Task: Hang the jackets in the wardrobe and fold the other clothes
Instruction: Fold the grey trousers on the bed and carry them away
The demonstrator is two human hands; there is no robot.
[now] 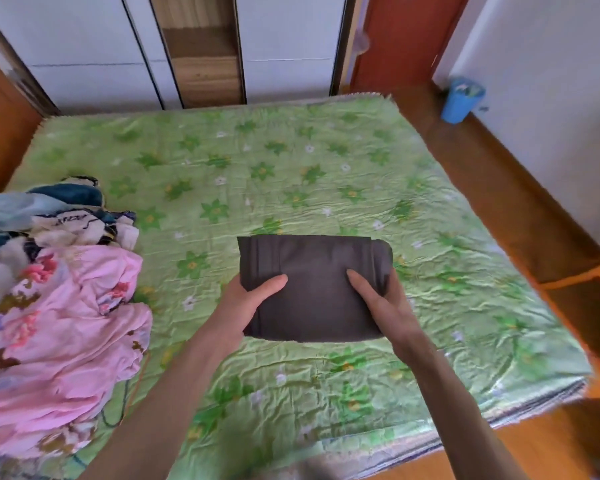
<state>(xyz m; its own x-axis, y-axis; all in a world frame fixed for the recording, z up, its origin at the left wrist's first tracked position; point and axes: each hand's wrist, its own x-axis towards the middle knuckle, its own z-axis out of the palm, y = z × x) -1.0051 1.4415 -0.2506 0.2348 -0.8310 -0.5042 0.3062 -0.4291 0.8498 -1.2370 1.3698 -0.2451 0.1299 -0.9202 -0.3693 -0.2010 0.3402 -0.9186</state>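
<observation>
Hands (243, 299) – gripping folded garment (312, 289).

The folded garment (312, 289) is dark grey cloth, matt and smooth. The bedspread (291, 174) is thin green cloth with a slight shine and many small wrinkles. The pile of clothes (56, 306) looks soft, partly pink printed cloth. The floor (499, 188) is glossy wood. The bin (461, 100) is blue plastic.

Only one piece of lettering shows: dark script on a white garment (70, 221) in the pile of clothes (52, 306), at about nine o'clock on the bed (326, 174). It is too blurred to read.
</observation>
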